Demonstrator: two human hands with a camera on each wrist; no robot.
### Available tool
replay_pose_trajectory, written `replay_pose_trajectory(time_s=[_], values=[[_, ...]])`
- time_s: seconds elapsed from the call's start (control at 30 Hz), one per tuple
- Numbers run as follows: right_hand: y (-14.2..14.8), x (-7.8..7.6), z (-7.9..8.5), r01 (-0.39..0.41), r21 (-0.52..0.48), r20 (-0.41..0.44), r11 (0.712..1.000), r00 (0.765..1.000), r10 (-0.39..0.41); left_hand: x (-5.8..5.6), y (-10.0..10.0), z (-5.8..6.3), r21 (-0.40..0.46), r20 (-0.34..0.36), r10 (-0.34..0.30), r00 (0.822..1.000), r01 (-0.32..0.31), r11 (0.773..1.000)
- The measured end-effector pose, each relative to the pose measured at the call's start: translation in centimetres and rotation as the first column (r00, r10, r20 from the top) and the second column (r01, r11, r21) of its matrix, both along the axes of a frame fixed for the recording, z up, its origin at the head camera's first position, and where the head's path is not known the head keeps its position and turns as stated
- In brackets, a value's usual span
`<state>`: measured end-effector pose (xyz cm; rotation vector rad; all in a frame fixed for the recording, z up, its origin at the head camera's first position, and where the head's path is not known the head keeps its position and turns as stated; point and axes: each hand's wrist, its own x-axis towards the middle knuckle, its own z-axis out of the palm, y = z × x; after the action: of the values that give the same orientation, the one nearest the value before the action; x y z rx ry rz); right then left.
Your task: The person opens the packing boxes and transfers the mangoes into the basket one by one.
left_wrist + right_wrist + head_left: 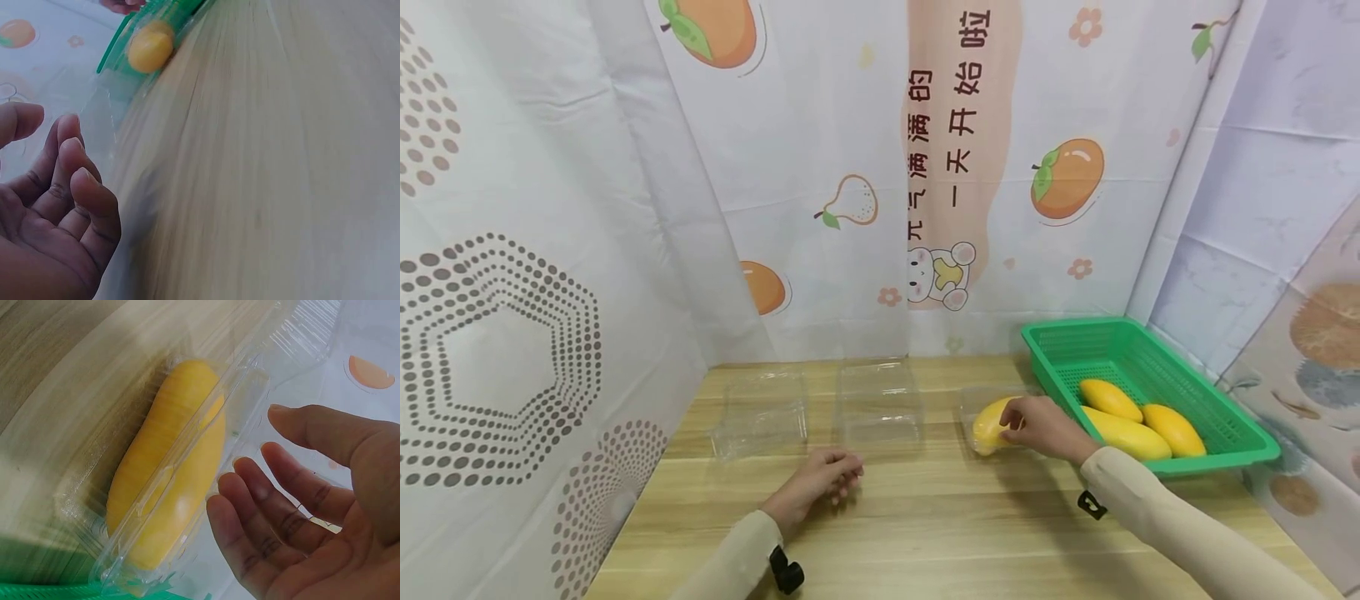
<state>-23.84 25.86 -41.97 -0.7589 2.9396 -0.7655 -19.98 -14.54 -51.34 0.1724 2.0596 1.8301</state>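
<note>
A yellow mango point(990, 427) lies in a clear plastic box point(78, 500) at the right of the table, left of the green basket. Over the box is my right hand point(1043, 427), and the right wrist view shows its loosely bent fingers point(250, 534) beside the box wall, holding nothing. Whether the fingertips touch the wall I cannot tell. My left hand point(820, 482) hangs above the table with relaxed, slightly curled fingers and nothing in them. It is nearest to the middle clear plastic box point(880, 404); another clear plastic box point(760, 417) stands to its left.
The green basket point(1225, 457) at the right holds three yellow mangoes point(1172, 429). Printed curtains point(820, 125) hang behind the wooden table point(925, 533) and at both sides.
</note>
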Motion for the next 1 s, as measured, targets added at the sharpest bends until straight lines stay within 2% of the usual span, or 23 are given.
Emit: replay_pose_trajectory(time_s=[0.37,0.73,1.0], values=[[-0.8,0.1,-0.1,-0.043,-0.012,-0.012,0.999,0.999,0.043,-0.2,3.4,0.6,0.013,0.023,-0.078,0.997,0.077,0.997],[-2.0,0.0,-0.4,-0.079,0.013,-0.086,0.997,0.993,0.08,-0.8,7.4,0.4,0.017,0.012,-0.145,0.989,0.145,0.989],[-2.8,0.2,-0.2,-0.082,-0.015,-0.036,0.996,0.996,0.082,-1.4,9.8,-0.1,0.014,0.009,-0.156,0.988,0.156,0.988]])
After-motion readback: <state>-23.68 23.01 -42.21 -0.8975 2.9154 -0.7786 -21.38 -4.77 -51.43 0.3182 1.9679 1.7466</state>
